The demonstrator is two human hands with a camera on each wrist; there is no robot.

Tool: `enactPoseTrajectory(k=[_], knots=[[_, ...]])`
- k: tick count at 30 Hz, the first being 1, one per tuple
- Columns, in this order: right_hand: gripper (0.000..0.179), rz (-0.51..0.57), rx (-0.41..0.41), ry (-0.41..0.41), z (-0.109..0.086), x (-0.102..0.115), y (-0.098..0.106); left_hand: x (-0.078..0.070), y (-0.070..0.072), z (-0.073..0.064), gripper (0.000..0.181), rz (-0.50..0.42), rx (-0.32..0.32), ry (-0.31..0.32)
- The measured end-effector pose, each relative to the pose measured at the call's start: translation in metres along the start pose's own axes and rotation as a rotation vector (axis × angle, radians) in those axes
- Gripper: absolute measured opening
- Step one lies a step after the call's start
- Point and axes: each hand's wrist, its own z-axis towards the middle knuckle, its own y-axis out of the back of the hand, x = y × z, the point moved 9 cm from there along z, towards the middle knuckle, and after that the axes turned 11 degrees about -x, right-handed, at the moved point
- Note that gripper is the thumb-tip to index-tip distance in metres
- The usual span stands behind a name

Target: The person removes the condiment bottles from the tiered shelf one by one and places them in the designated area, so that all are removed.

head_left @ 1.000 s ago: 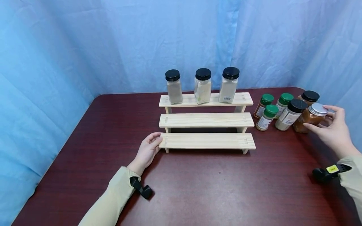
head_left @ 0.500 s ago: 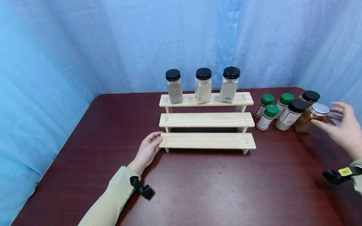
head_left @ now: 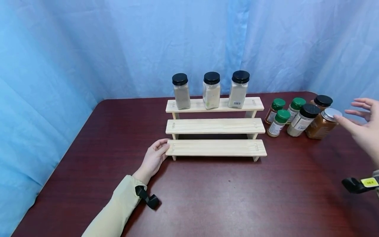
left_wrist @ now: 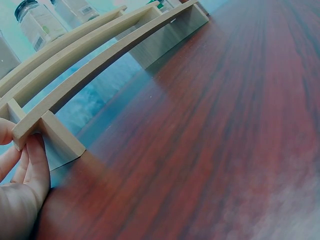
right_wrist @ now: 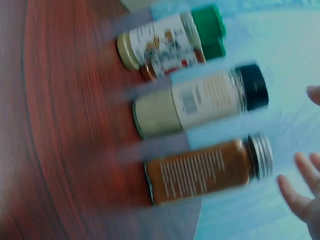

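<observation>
A three-tier wooden spice rack (head_left: 216, 148) stands mid-table. My left hand (head_left: 152, 159) pinches the left end of its lowest shelf, thumb on top and fingers beneath, as the left wrist view shows. Three black-lidded jars (head_left: 212, 93) stand along the top tier. At the far right my right hand (head_left: 365, 123) is spread and holds nothing, its thumb overlapping the silver lid of a jar of brown spice (head_left: 321, 126) in the head view. In the right wrist view the fingers (right_wrist: 295, 195) are apart from that jar's silver lid.
Beside the brown jar stand a black-lidded jar of pale powder (head_left: 302, 121), another black-lidded jar (head_left: 322, 101) behind, and three green-lidded bottles (head_left: 276, 125). The dark red wooden table (head_left: 207, 197) is backed by a blue curtain (head_left: 142, 49).
My right hand has moved away from the silver-lidded jar, rightward and up, with its fingers spreading. The jar stays in place. My left hand keeps its hold on the rack.
</observation>
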Motion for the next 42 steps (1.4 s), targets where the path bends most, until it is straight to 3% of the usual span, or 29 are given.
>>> enactPoseTrajectory(k=[4,7,10,14,23,34,42], knots=[[0.060,0.032,0.017,0.015,-0.030,0.094,0.008,0.001,0.001,-0.001,0.034,-0.006,-0.007,0.009],[0.060,0.080,0.056,0.072,-0.044,0.133,0.003,0.001,0.001,-0.001,0.031,-0.014,-0.010,0.005],[0.061,0.160,0.113,0.139,-0.053,0.154,-0.009,0.001,0.001,-0.001,0.030,-0.014,-0.011,0.002],[0.062,0.269,0.206,0.200,-0.067,0.174,-0.031,0.001,0.001,-0.001,0.030,-0.018,-0.014,0.001],[0.060,0.288,0.296,0.307,-0.095,0.207,-0.069,0.001,0.000,-0.001,0.035,-0.006,-0.004,-0.005],[0.050,0.353,0.313,0.245,-0.108,0.223,-0.094,0.000,0.000,-0.002,0.035,0.002,-0.006,0.006],[0.052,0.447,0.280,0.208,-0.103,0.233,-0.102,-0.001,0.000,-0.001,0.032,-0.010,-0.010,-0.006]])
